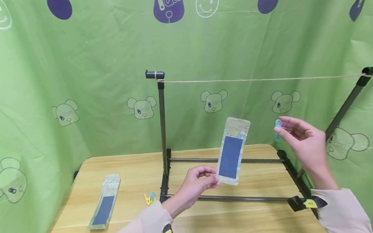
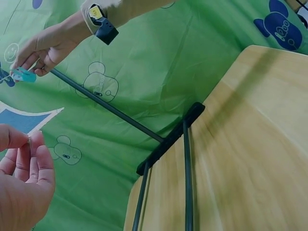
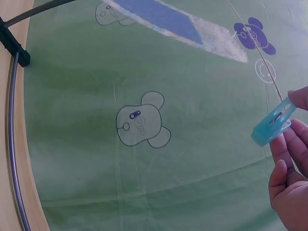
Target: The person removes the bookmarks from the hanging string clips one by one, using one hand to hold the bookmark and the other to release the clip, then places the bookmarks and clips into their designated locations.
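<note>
Table (image 1: 138,169), wooden, is enclosed at back and sides by a green cloth (image 1: 106,64). A black frame (image 1: 163,132) stands on the table's far half, and a string (image 1: 251,79) is stretched from the top of its upright to a second arm at the right. Below the string, a sachet (image 1: 232,151) is held upright and slightly tilted above the frame's base rails; its lower edge is pinched by the curled fingers of the left hand (image 1: 197,181). To the right of the sachet, well apart from it and still below the string, a blue peg (image 1: 277,129) is pinched between thumb and fingertips of the right hand (image 1: 303,141). The step in hand is judged to be the hanging of the sachet: its top edge would have to be raised to the string and the peg opened over both. Open room is available above both hands up to the string. The upright at the left and the slanted arm at the right bound sideways travel. Left of the frame, more sachets (image 1: 105,203) lie stacked on the table; spare pegs (image 1: 150,198) lie at the frame's foot.
</note>
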Tool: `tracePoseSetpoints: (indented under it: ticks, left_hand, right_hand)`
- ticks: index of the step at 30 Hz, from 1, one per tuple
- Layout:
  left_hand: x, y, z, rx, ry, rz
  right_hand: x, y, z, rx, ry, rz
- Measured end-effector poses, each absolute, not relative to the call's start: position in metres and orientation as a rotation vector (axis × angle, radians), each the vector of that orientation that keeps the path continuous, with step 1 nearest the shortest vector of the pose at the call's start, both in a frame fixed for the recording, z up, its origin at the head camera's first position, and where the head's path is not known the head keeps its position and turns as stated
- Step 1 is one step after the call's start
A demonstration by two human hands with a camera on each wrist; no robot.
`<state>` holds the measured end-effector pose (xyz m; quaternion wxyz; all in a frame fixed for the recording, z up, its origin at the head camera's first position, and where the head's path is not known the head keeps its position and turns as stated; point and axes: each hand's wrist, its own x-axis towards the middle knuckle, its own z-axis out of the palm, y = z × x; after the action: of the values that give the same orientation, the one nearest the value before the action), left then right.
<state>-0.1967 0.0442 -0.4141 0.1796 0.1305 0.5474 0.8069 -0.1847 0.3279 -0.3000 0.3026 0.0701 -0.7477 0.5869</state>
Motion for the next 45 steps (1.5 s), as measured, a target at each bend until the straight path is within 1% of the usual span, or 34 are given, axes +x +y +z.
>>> tracePoseSetpoints:
  ticks: [19, 34, 45]
  left_hand:
    - [-0.181, 0.009, -0.434, 0.261, 1.509, 2.319]
    - [-0.17, -0.021, -0.451, 0.2, 1.517, 2.335]
    - [-0.162, -0.047, -0.466, 0.171, 1.545, 2.347]
  right_hand:
    - [-0.187, 0.294, -0.322, 0.221, -2.036, 1.601]
    - [-0.186, 0.266, -0.351, 0.236, -2.156, 1.481]
    - [-0.181, 0.246, -0.375, 0.209, -2.156, 1.59]
